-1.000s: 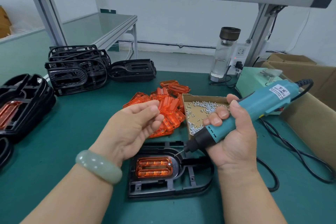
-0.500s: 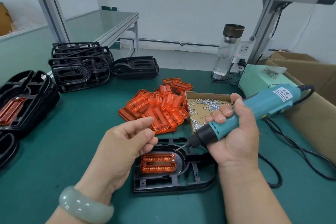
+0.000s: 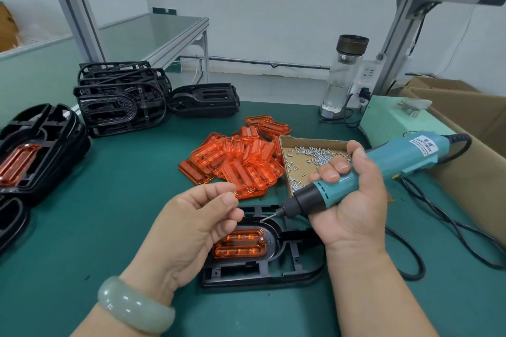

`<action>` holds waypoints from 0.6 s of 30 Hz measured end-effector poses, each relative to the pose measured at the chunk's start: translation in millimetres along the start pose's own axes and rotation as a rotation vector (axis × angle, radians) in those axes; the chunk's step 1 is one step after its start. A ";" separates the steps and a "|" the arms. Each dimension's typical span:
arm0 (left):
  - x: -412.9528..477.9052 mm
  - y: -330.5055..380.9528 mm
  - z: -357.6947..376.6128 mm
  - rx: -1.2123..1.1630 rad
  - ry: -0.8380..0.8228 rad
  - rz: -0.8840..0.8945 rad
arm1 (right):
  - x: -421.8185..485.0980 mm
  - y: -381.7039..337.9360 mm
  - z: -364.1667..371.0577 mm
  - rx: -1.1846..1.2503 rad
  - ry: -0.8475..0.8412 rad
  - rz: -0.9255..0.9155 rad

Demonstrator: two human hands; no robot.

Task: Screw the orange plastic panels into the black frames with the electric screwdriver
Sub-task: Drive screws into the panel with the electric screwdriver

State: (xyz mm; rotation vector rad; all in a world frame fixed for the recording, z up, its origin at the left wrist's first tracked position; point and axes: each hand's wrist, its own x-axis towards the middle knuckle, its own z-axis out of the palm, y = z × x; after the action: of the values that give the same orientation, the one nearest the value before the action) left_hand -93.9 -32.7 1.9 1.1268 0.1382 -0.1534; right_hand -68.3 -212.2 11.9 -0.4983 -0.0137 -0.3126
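Orange plastic panel (image 3: 239, 247): where is mine, and is it fixed?

– It sits seated in the black frame (image 3: 260, 276), flat on the mat right in front of you. What looks like one screw (image 3: 262, 239) shows at its upper right corner. I judge the other corners are not yet done, though your left hand hides the panel's left end.

And my hands?

– Your right hand (image 3: 353, 205) is wrapped round the electric screwdriver (image 3: 383, 169), its bit held above the frame's far edge, clear of the panel. Your left hand (image 3: 197, 221) hovers over the frame's left side, fingers curled, thumb against forefinger. Whether a screw sits between them is too small to tell.

How much is left?

– Most of it, by my reckoning. On your left a fitted frame (image 3: 35, 156) with its panel in tops a stack. But a pile of loose panels (image 3: 241, 161) lies beside the screw tray (image 3: 312, 156), and bare frames (image 3: 120, 101) wait at the back.
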 end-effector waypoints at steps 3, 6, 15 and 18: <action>0.4 -0.6 1.1 -0.010 0.006 -0.031 | -0.4 1.7 0.9 0.009 0.001 -0.007; 0.7 -0.6 1.3 -0.052 -0.010 -0.080 | -0.4 3.5 2.1 0.025 0.020 -0.028; -3.2 -2.4 6.7 -0.135 -0.021 -0.159 | -0.7 4.0 1.6 0.065 0.074 -0.051; -4.4 -2.6 9.0 -0.147 -0.022 -0.196 | -0.9 4.3 1.4 0.072 0.096 -0.046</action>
State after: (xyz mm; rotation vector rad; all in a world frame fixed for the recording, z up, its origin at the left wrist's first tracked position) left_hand -98.4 -41.7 4.3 0.9634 0.2365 -0.3251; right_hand -67.7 -207.7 11.0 -0.4117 0.0566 -0.3800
